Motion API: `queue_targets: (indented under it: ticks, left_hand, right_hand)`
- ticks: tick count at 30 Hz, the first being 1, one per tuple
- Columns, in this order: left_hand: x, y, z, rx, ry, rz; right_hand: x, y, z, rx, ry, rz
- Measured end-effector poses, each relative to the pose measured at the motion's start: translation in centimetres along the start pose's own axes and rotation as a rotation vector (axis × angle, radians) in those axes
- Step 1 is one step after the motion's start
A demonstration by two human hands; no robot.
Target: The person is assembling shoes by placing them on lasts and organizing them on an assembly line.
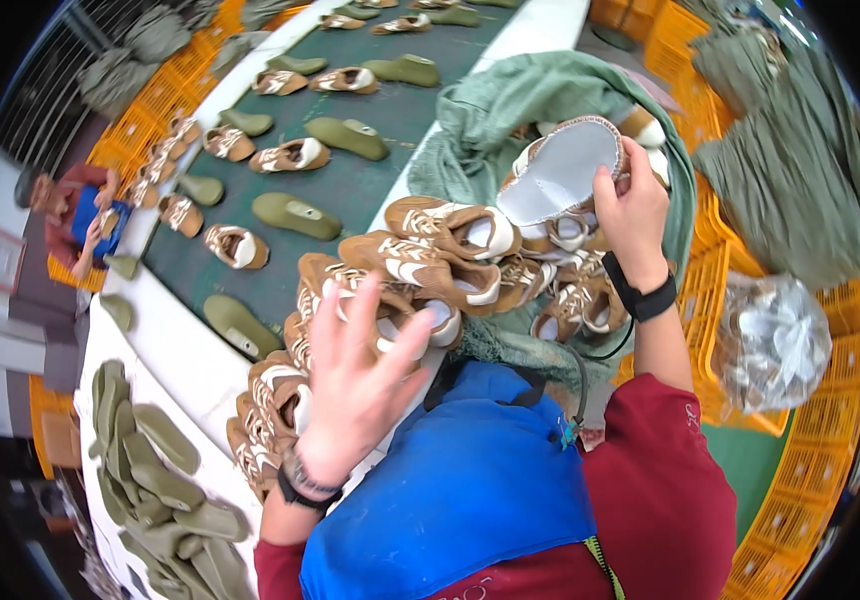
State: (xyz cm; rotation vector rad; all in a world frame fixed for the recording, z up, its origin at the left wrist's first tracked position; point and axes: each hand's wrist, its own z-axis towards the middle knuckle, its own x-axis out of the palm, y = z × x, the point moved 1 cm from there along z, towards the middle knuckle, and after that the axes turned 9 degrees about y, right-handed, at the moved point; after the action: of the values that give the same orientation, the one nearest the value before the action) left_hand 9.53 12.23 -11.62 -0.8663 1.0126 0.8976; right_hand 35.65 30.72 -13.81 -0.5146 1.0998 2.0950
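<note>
Brown-and-white unsoled shoe uppers (420,262) heap mid-frame under the spread fingers of the left hand (355,375), while the right hand (633,210) pinches one pale-bottomed upper (560,172); many remain unhandled.

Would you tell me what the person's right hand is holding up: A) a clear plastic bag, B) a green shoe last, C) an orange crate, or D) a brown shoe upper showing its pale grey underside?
D: the right hand grips a brown shoe upper, its pale grey underside facing the camera, above the green sack.
</note>
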Motion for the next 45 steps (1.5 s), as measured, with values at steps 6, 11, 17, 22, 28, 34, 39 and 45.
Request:
queue_targets:
  ticks: [6, 11, 17, 22, 28, 34, 39, 45]
  left_hand:
    - [1.7, 0.5, 3.1, -0.018, -0.106, 0.008]
    - [2.0, 3.3, 2.5, 0.027, -0.29, 0.011]
    - [-0.5, 8.7, -3.2, -0.41, -0.359, -0.486]
    - [-3.9, 13.7, -13.9, -0.691, -0.644, -1.643]
    - [-2.7, 19.1, -27.2, -0.903, -0.924, -1.896]
    - [-3.1, 25.0, -31.2, -0.786, -1.173, -1.881]
    - [4.1, 32.5, -35.6, -1.14, -0.512, -0.568]
    - [2.8, 32.4, -31.0, -0.899, -0.79, -1.774]
  right_hand:
    - [-3.1, 7.6, -2.3, -0.153, 0.007, 0.587]
    - [-1.6, 8.2, -2.4, 0.144, 0.36, 1.396]
    - [11.7, -4.2, 0.8, -0.016, 0.712, 0.635]
    - [22.2, -14.6, -6.7, 0.189, 1.0, 0.412]
    - [18.9, -11.5, -7.7, 0.418, 1.035, 0.544]
    - [16.9, -21.3, -11.4, 0.669, 0.816, 0.564]
    - [9.9, -36.2, -15.7, 0.663, 0.56, 0.364]
    - [5.5, -38.1, -17.8, 0.653, 0.303, -0.04]
